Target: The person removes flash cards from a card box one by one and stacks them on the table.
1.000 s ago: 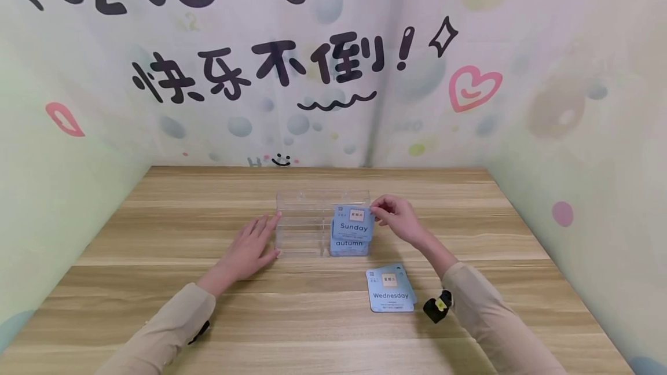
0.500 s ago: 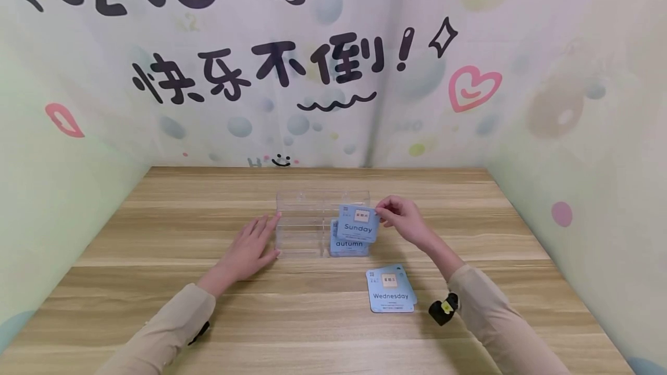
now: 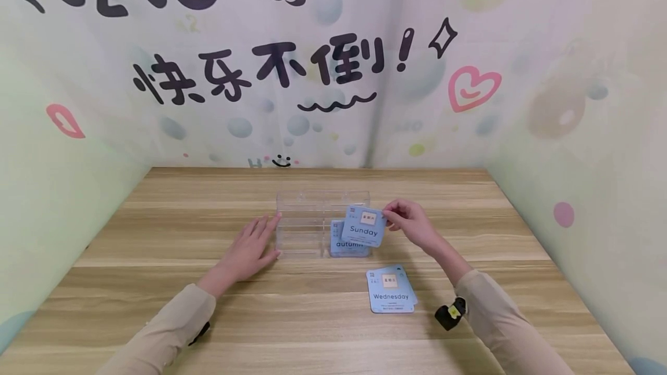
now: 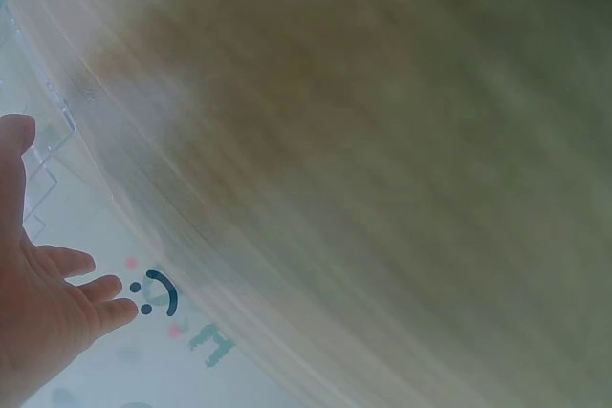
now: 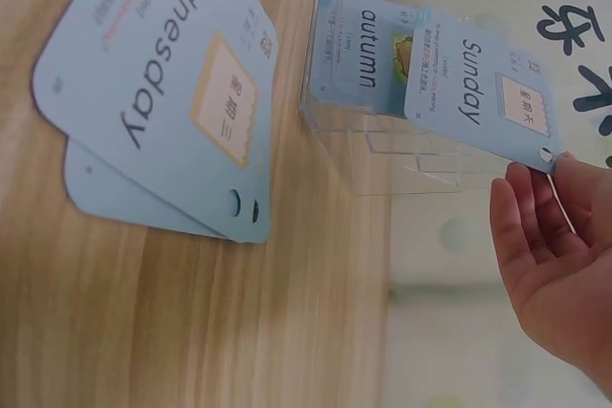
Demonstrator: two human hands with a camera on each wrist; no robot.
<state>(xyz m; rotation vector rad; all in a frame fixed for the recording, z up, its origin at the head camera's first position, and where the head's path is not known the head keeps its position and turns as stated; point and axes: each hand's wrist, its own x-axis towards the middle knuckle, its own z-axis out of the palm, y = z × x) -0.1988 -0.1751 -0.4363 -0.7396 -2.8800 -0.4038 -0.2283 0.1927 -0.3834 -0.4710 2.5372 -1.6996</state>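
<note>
A blue "Sunday" flash card (image 3: 363, 228) is pinched at its upper right corner between the thumb and fingers of my right hand (image 3: 414, 225). It is tilted and covers part of the "autumn" card (image 5: 361, 54), which stands in the lower right pocket of a clear plastic rack (image 3: 300, 236). My left hand (image 3: 251, 250) rests against the rack's left side, its fingers extended. In the left wrist view, that hand (image 4: 48, 303) shows at the left edge, near a bit of the clear rack. On the table in front lies the "Wednesday" card (image 3: 391, 296), on top of another blue card.
The wooden table (image 3: 292, 328) runs back to a printed wall hanging (image 3: 219, 126) with large black characters. Pale side walls (image 3: 573, 132) flank it. A black wrist strap (image 3: 450, 313) hangs by the right sleeve.
My right hand has moved the "Sunday" card to the right and slightly toward me, uncovering more of the "autumn" card's left side. The left hand has stayed in place.
</note>
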